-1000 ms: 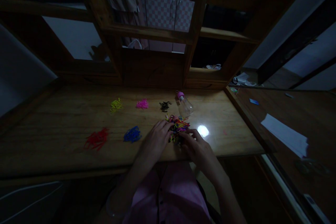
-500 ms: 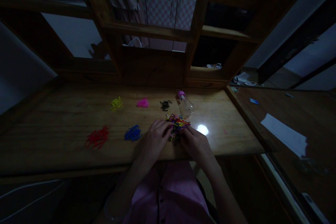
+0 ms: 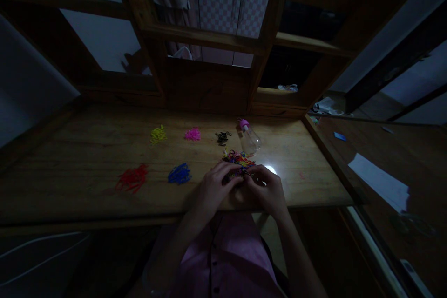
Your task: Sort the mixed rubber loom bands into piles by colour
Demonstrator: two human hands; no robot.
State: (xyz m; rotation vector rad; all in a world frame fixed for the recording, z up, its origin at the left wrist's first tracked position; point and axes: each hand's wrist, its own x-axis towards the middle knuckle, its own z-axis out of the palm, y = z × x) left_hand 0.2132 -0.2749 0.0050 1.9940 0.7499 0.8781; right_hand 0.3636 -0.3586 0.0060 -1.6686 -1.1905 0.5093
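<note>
Head view: the left hand [image 3: 217,184] and the right hand [image 3: 268,188] meet at a mixed pile of small coloured bands [image 3: 239,156] on a wooden desk [image 3: 87,153], close to its front edge. Both hands are curved, thumbs and fingers bent toward each other, with a narrow gap between the thumb and forefinger of each. The fingertips touch the near side of the pile, where some dark bands show between the two hands; I cannot tell whether either hand grips one. The fingers hide part of the pile, while its far side shows red, yellow, pink and blue.

Five single-colour piles lie apart from one another on the desk. The blue pile [image 3: 179,174] is just left of the left hand, and the red pile [image 3: 132,178] is farther left. Behind them, from left to right, come the yellow pile [image 3: 158,134], the pink pile [image 3: 193,134] and the black pile [image 3: 222,138]. A clear bottle [image 3: 252,139] with a pink cap [image 3: 244,123] lies on its side just behind the mixed pile, the cap pointing toward the back of the desk. To the right, on a lower brown surface [image 3: 366,144], are white paper [image 3: 379,181] and a small blue card [image 3: 339,136].
</note>
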